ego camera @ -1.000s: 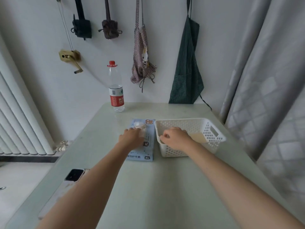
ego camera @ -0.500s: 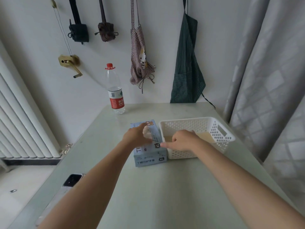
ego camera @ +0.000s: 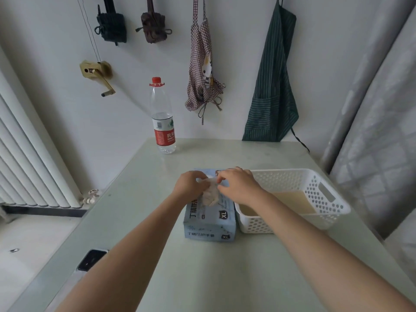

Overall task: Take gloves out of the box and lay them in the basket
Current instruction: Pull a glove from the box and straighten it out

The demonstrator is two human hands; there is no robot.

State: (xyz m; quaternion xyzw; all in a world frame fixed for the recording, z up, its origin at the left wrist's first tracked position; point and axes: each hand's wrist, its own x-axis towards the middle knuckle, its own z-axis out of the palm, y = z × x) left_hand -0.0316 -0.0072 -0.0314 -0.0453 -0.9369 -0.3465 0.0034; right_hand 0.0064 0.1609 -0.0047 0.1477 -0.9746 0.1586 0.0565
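Observation:
A light blue glove box [ego camera: 210,219] marked XL lies on the table in the middle. Right beside it stands a white perforated basket [ego camera: 324,194] with a pale flat layer on its floor. A crumpled whitish glove [ego camera: 210,194] hangs over the box top. My left hand [ego camera: 189,186] pinches the glove's upper left part. My right hand [ego camera: 240,188] is over the box and pinches the same glove from the right. The box opening is hidden under my hands.
A water bottle [ego camera: 162,122] with a red cap stands at the table's far left. A phone [ego camera: 92,260] lies near the front left edge. Aprons hang on the wall behind. A radiator is at the left, a curtain at the right.
My left hand has pulled a glove up out of the box. My right hand has moved from the basket's near corner over to the box and taken hold of the glove.

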